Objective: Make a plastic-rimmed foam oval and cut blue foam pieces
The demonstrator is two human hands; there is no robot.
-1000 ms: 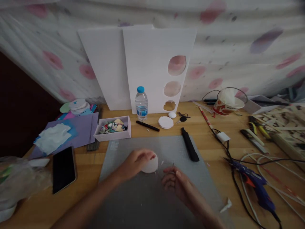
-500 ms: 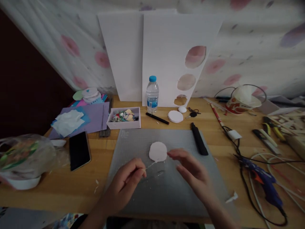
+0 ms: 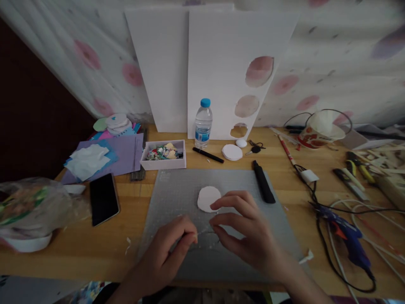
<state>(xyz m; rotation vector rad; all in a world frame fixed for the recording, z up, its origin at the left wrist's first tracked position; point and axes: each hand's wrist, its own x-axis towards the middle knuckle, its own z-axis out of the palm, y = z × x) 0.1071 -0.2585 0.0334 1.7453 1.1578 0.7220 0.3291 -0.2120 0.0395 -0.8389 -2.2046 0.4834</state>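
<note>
My left hand [image 3: 175, 245] is closed in a pinch on a thin pale strip [image 3: 201, 232], which is blurred and partly hidden by the fingers. My right hand [image 3: 242, 226] is close by on the right, its fingers curved and apart. Its index fingertip overlaps the lower right edge of a white foam disc [image 3: 207, 197], though I cannot tell if it touches. The thumb and middle fingertip are near the strip's right end. Disc and hands are over a grey cutting mat [image 3: 177, 190]. A black capped tool [image 3: 263, 182] lies across the mat's right edge.
Behind the mat are a scrap box [image 3: 164, 165], a water bottle [image 3: 203, 126], a black pen [image 3: 208, 155] and a second white disc [image 3: 232, 152]. A phone [image 3: 103, 199] lies left. A blue glue gun [image 3: 344, 236] with tangled cords lies right.
My right hand has moved left and inward, over the disc's lower right edge. My left hand has shifted slightly down, and the strip between the hands is lower, apart from the disc.
</note>
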